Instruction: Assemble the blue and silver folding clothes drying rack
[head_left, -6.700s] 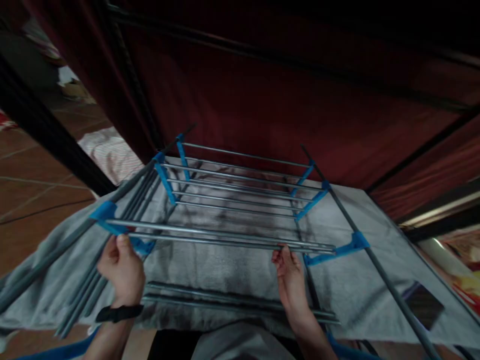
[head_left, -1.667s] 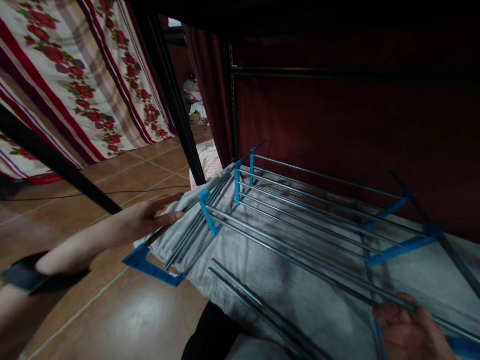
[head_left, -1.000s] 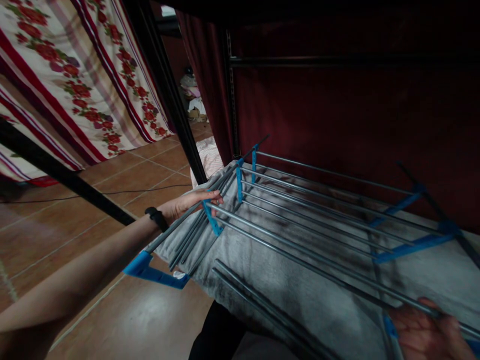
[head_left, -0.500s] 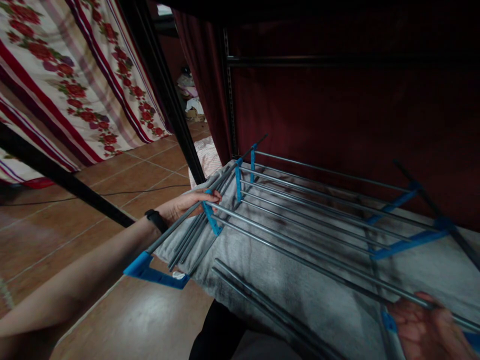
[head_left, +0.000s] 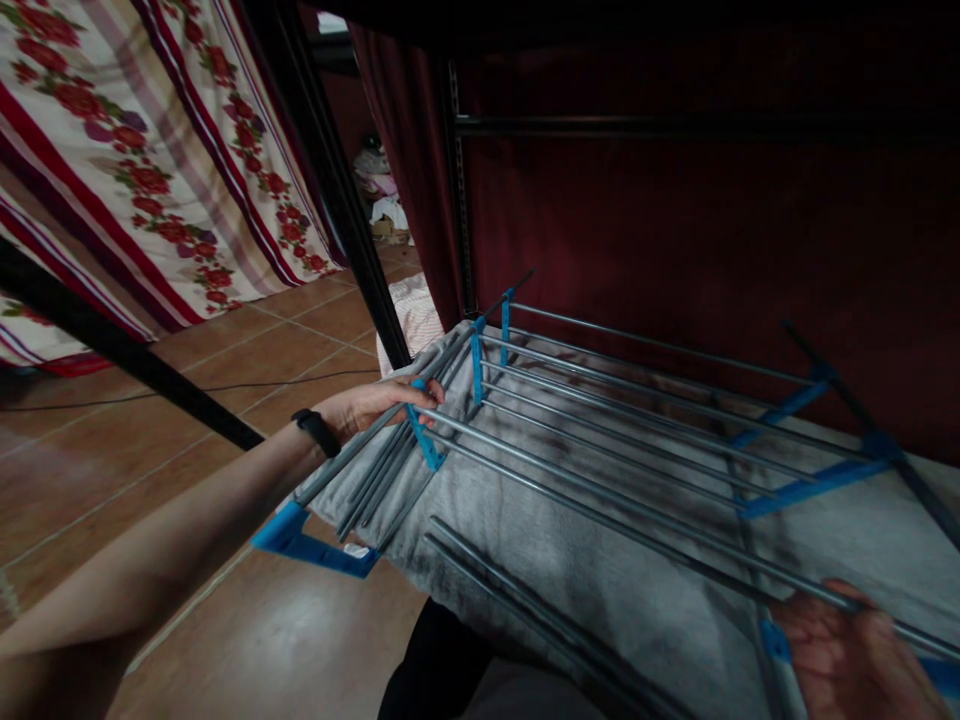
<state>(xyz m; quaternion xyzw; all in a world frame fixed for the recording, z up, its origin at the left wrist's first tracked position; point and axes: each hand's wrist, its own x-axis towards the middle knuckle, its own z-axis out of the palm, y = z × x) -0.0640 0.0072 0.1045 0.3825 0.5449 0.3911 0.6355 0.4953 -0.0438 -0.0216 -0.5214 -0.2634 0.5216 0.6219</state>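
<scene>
A partly assembled rack [head_left: 592,488] of grey metal tubes and blue plastic brackets lies across grey cloth. My left hand [head_left: 382,402] is closed at its left end, where the near tube meets a blue bracket [head_left: 424,440]. At the lower right, my right hand [head_left: 847,650] has its fingers wrapped around the same near tube, beside a blue connector [head_left: 775,640]. Below my left wrist, a larger blue end piece [head_left: 311,542] hangs over the cloth's edge. Several loose tubes [head_left: 386,475] lie close to the left bracket.
The rack rests on a grey cloth [head_left: 525,540]. Two more loose tubes [head_left: 517,590] lie near my legs. Black metal posts [head_left: 360,240] frame the left side. A dark red curtain [head_left: 675,230] hangs behind, a floral one [head_left: 180,190] at left. A cord [head_left: 247,386] crosses the tiled floor.
My right hand has shifted very slightly left along with the rack's right end. My left hand keeps its grip at the bracket, with the forearm slightly moved.
</scene>
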